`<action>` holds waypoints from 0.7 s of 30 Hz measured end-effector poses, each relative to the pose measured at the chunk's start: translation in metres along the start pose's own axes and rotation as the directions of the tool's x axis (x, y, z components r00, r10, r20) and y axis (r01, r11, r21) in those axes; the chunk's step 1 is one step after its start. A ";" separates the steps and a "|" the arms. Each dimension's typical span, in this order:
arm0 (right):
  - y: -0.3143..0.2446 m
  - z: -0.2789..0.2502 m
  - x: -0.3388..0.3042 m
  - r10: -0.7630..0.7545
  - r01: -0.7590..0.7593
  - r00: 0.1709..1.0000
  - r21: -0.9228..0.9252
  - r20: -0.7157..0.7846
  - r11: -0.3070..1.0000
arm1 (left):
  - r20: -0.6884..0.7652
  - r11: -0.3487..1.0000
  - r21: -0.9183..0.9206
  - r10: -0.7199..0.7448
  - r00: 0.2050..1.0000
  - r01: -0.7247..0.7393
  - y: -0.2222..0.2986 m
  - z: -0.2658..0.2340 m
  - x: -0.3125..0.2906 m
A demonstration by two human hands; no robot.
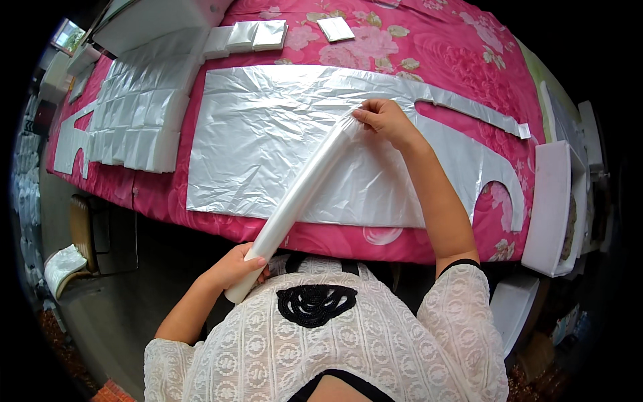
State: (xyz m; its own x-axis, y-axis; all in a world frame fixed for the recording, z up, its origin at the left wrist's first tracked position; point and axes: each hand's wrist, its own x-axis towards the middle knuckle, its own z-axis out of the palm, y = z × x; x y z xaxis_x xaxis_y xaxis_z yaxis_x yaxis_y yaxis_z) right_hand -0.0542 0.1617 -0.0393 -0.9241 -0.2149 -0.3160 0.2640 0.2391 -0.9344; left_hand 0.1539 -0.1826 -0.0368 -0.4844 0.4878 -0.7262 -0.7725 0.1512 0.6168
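A long, narrow strip of white plastic film (295, 191), rolled or folded lengthwise, runs slantwise between my two hands. Its lower end is in my left hand (242, 266), whose fingers wrap round it close to my body. At the upper end my right hand (385, 120) pinches the gathered tip between thumb and fingers. Under the strip, a large silvery-white plastic apron (241, 134) lies flat and creased on the table. Its neck loop and cut-out curves spread to the right, with a small white tab (524, 131) on the strap end.
A pink floral cloth (429, 244) covers the table. Stacks of folded film packets (140, 127) stand at the left, with smaller packets (258, 35) behind and a single packet (336, 29) farther off. White foam boxes (546, 214) are at the right; a chair (80, 231) is at lower left.
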 end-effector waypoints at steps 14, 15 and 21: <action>0.061 -0.186 -0.014 -0.117 0.066 0.839 -0.113 -0.532 0.991 | 0.302 0.941 0.297 -0.256 0.918 0.164 0.020 -0.054 -0.033; 0.058 -0.176 -0.013 -0.142 0.096 0.856 -0.117 -0.497 0.988 | 0.287 0.928 0.345 -0.249 0.925 0.142 0.032 -0.050 -0.029; 0.036 -0.089 0.013 -0.126 0.121 0.958 -0.033 -0.257 0.992 | 0.186 0.205 0.950 0.228 0.956 -0.234 0.124 0.010 0.032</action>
State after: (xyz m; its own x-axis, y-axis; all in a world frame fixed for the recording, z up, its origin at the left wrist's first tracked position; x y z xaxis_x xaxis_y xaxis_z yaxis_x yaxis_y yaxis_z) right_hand -0.0811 0.2523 -0.0620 -0.9897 0.0071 -0.1432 0.1407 0.2422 -0.9600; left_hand 0.0469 -0.1398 0.0194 -0.5628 0.6604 -0.4971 0.3448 0.7342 0.5849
